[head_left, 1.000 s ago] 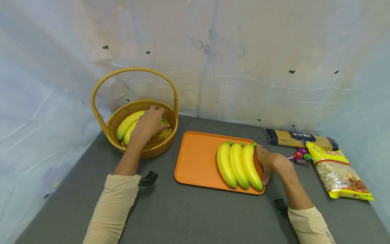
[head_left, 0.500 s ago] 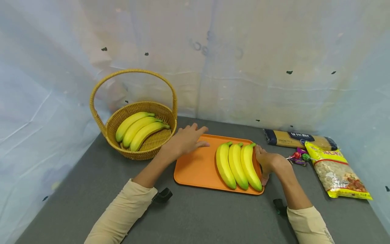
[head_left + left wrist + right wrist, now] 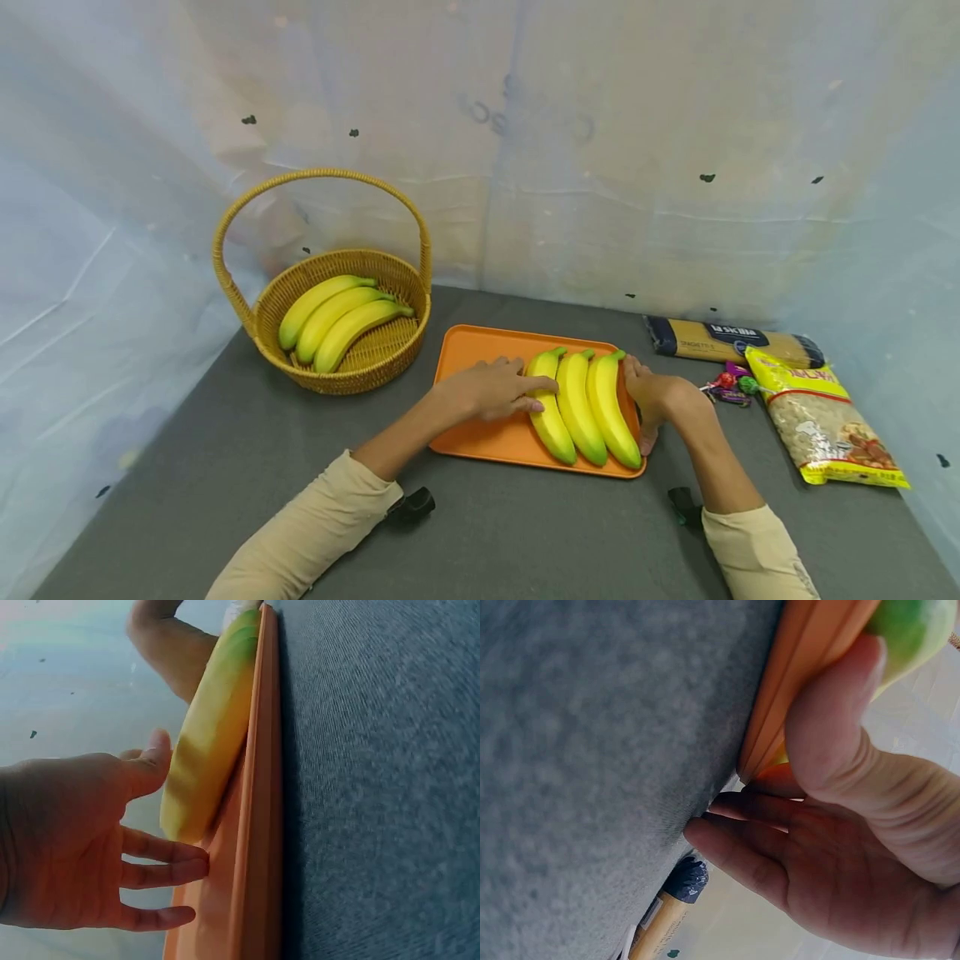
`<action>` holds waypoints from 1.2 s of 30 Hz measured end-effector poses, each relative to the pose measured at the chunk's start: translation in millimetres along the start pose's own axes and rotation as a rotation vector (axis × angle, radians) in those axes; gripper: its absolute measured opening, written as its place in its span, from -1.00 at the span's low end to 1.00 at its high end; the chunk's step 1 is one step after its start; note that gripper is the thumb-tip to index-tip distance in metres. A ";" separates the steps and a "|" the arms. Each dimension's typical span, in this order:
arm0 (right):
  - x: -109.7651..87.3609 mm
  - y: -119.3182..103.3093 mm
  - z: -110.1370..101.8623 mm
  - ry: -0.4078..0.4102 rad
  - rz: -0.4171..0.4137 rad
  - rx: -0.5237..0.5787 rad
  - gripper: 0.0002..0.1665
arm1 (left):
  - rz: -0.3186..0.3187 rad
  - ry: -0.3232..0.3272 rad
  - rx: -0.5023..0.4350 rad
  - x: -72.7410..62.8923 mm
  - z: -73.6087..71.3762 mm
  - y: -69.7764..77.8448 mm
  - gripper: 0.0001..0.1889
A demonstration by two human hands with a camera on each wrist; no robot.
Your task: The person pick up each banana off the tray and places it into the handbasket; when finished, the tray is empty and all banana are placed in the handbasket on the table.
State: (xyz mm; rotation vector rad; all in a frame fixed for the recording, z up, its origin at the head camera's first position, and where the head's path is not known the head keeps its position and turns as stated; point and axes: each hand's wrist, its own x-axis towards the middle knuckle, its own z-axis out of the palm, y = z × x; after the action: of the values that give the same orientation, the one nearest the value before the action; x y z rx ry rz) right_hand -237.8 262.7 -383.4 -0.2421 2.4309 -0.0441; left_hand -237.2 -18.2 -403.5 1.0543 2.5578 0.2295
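Note:
Three yellow bananas lie side by side on the right half of an orange tray [image 3: 468, 350]. My left hand [image 3: 491, 390] is over the tray at the leftmost banana [image 3: 553, 429], fingers spread, with some fingertips and the thumb reaching its side. In the left wrist view that hand [image 3: 82, 840] has its thumb close against the banana [image 3: 210, 735] and nothing gripped. My right hand [image 3: 654, 400] rests along the tray's right edge. The right wrist view has its thumb [image 3: 832, 720] against the tray's rim [image 3: 810, 667], with the other fingers extended beside it.
A wicker basket [image 3: 352, 379] with a tall handle stands at the left, holding three more bananas [image 3: 337, 317]. On the right are a spaghetti pack [image 3: 697, 340], wrapped candies [image 3: 731, 385] and a yellow-edged food bag [image 3: 828, 421]. Plastic sheeting [image 3: 570, 208] rises behind the grey table.
My left hand has left the basket, uncovering its three bananas, and moved right across the tray to the leftmost banana there. My right hand has stayed at the tray's edge.

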 end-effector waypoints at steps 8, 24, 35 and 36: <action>-1.3 2.4 -0.3 -0.002 -0.001 0.005 0.75 | -0.083 0.071 -0.012 -1.6 1.4 -3.7 -0.85; 0.8 0.0 -0.2 -0.005 0.002 0.012 0.76 | -0.150 0.371 -0.155 -40.1 -51.1 -25.5 -0.53; 0.0 1.6 1.5 -0.001 0.016 0.059 0.81 | -0.356 0.481 -0.105 -93.7 -90.0 -57.4 -0.29; 0.5 1.0 1.3 0.001 0.011 0.056 0.81 | -0.372 0.487 -0.109 -98.5 -92.4 -60.2 -0.31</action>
State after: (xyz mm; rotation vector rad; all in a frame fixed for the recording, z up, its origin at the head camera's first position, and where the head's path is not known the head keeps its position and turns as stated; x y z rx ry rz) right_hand -237.6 263.7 -384.9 -0.2038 2.4284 -0.1071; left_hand -247.7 -131.4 -309.0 0.5067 3.0658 0.5754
